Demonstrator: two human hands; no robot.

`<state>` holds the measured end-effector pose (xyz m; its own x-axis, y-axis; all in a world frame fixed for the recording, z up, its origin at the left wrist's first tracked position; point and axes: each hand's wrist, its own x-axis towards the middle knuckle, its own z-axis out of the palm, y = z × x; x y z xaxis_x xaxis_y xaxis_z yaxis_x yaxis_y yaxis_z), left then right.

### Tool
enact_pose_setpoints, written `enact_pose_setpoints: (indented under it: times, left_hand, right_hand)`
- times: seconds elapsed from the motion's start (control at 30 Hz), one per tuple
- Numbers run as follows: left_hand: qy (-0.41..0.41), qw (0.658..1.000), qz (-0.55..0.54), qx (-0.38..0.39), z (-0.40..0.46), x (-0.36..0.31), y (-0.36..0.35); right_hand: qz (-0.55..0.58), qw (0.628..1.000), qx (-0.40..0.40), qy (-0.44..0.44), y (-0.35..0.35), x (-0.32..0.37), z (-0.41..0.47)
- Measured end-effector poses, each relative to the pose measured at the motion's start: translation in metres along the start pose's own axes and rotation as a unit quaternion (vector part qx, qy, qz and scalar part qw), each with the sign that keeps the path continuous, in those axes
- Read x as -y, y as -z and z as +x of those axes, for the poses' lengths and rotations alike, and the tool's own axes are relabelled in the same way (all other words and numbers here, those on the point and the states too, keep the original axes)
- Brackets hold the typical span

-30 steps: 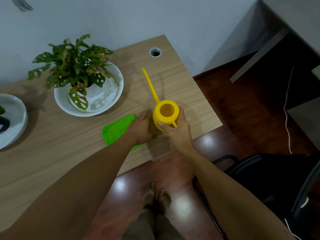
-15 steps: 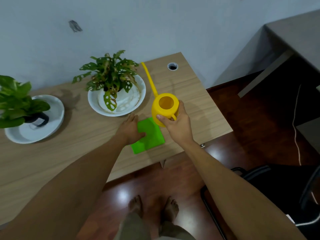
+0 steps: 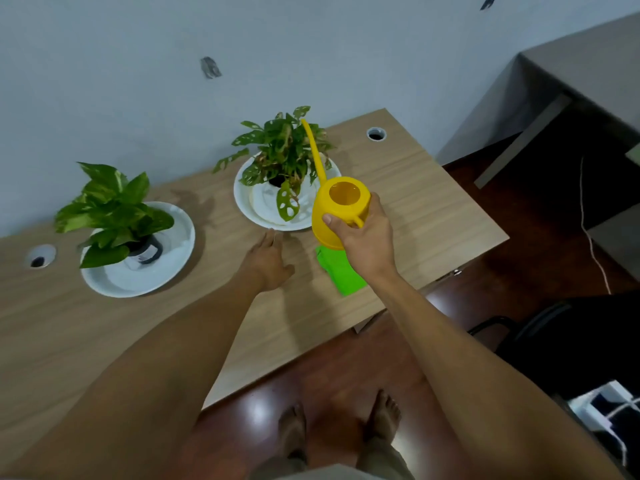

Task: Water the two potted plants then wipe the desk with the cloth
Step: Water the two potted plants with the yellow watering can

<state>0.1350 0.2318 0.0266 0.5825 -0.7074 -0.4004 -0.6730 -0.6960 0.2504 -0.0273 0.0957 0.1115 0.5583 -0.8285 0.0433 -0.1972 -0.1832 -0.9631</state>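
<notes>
My right hand grips the handle of a yellow watering can, lifted off the wooden desk; its long spout reaches up over the right potted plant, which stands in a white dish. My left hand lies flat and open on the desk just in front of that dish. A green cloth rests on the desk under my right wrist, partly hidden by it. The left potted plant, in a dark pot, sits in its own white dish.
Two round cable holes pierce the desk top. A grey wall runs behind the desk. A black chair stands on the dark floor to the right, beside a grey table. My bare feet are below.
My right hand has lifted the watering can and swung its spout over the right plant. My left hand has slid off the green cloth onto bare desk. The view has tilted up.
</notes>
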Motion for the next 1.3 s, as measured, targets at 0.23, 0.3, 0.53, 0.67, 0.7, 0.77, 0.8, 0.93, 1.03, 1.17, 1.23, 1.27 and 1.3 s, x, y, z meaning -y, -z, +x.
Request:
enact_pose_setpoints:
  times: [0.23,0.3,0.53,0.67,0.7,0.77,0.8,0.93,1.03,1.17,1.23,1.27,1.3]
  left_hand:
    - [-0.03,0.999,-0.016,0.001,-0.008,0.05,-0.001]
    - [-0.026,0.999,-0.021,-0.004,-0.011,0.057,-0.004]
    - [-0.023,0.999,-0.028,0.014,-0.004,0.078,-0.026]
    - [-0.041,0.999,-0.026,0.003,-0.004,0.084,-0.043]
    - [-0.049,0.999,-0.022,-0.003,-0.004,0.085,-0.046]
    - [-0.049,0.998,-0.036,-0.007,-0.005,0.087,-0.052]
    - [-0.049,0.998,-0.042,-0.01,-0.005,0.088,-0.055]
    - [-0.038,0.997,-0.06,-0.027,-0.005,0.087,-0.06]
    - [-0.036,0.996,-0.074,-0.036,-0.004,0.088,-0.062]
    - [-0.041,0.996,-0.067,-0.047,0.001,0.092,-0.065]
    - [-0.037,0.996,-0.067,-0.044,0.001,0.094,-0.066]
    - [-0.038,0.996,-0.067,-0.047,0.0,0.095,-0.067]
    - [-0.041,0.996,-0.068,-0.05,0.0,0.096,-0.068]
  right_hand:
    - [-0.018,0.999,-0.026,-0.012,-0.04,0.017,-0.031]
    - [-0.022,0.999,-0.022,-0.014,-0.048,0.02,-0.037]
    - [-0.029,0.999,-0.008,-0.014,-0.064,0.022,-0.055]
    - [-0.047,0.999,-0.004,-0.021,-0.069,0.017,-0.064]
    - [-0.053,0.998,-0.003,-0.023,-0.069,0.016,-0.066]
    - [-0.064,0.997,-0.001,-0.031,-0.07,0.013,-0.068]
    - [-0.069,0.997,0.0,-0.036,-0.07,0.011,-0.069]
    - [-0.087,0.995,0.001,-0.049,-0.072,0.005,-0.07]
    - [-0.097,0.993,-0.003,-0.062,-0.075,0.004,-0.068]
    - [-0.11,0.991,-0.009,-0.07,-0.079,0.004,-0.062]
    - [-0.115,0.991,-0.007,-0.073,-0.081,0.005,-0.058]
    - [-0.117,0.99,-0.007,-0.076,-0.082,0.006,-0.057]
    - [-0.119,0.99,-0.007,-0.079,-0.084,0.007,-0.056]
